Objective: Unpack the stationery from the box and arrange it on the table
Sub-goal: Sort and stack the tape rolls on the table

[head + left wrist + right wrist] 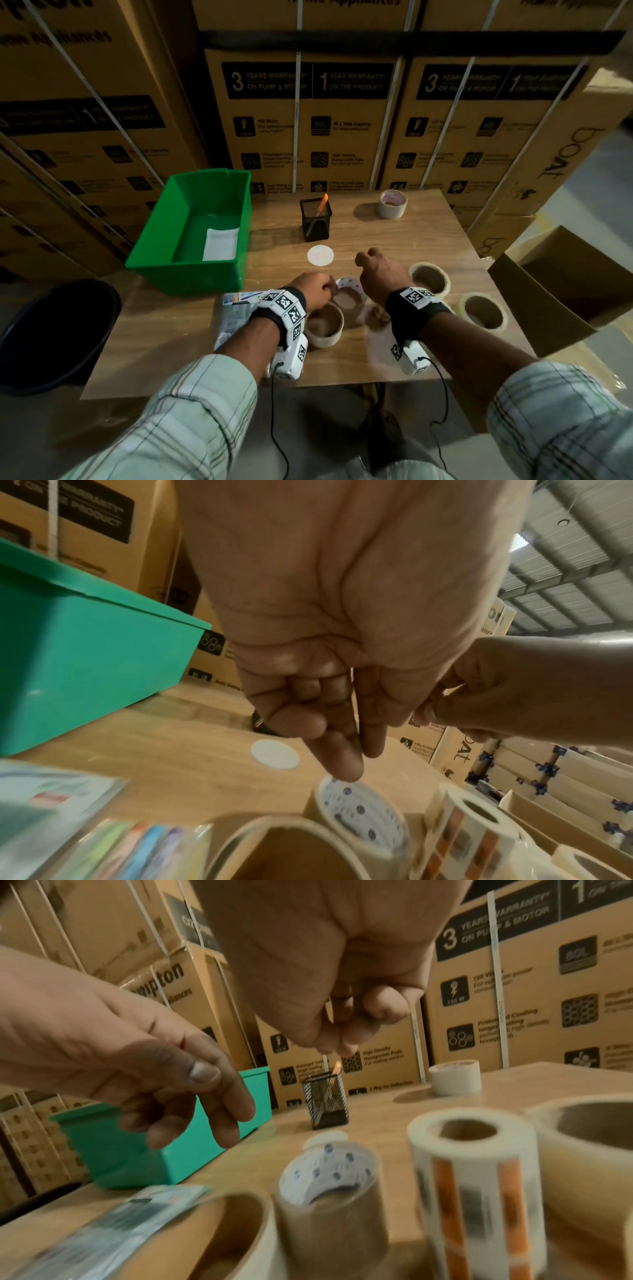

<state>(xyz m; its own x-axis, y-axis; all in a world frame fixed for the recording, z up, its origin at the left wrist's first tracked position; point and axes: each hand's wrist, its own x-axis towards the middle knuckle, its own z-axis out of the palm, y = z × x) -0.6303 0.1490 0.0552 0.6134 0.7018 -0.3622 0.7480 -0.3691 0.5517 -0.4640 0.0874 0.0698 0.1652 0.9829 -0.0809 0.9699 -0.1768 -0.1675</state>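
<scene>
My left hand (327, 288) (352, 758) hangs with relaxed fingers just above a brown tape roll with a printed white core (349, 291) (359, 821) (329, 1177), holding nothing. My right hand (364, 258) (339, 1039) hovers beside it over the table, its fingers curled, and I see nothing in them. A plain brown tape roll (323, 329) stands nearer me, with a label roll with orange stripes (472, 1177) to its right. A packet of coloured pens (233, 315) lies under my left wrist. The open cardboard box (555, 298) stands off the table's right edge.
A green bin (188, 277) holding a white sheet (221, 243) sits at the table's left. A mesh pen holder (315, 219) with an orange pen, a white disc (320, 255) and three more tape rolls (430, 279) (483, 311) (393, 204) stand around. A black tub (58, 335) is on the floor at left.
</scene>
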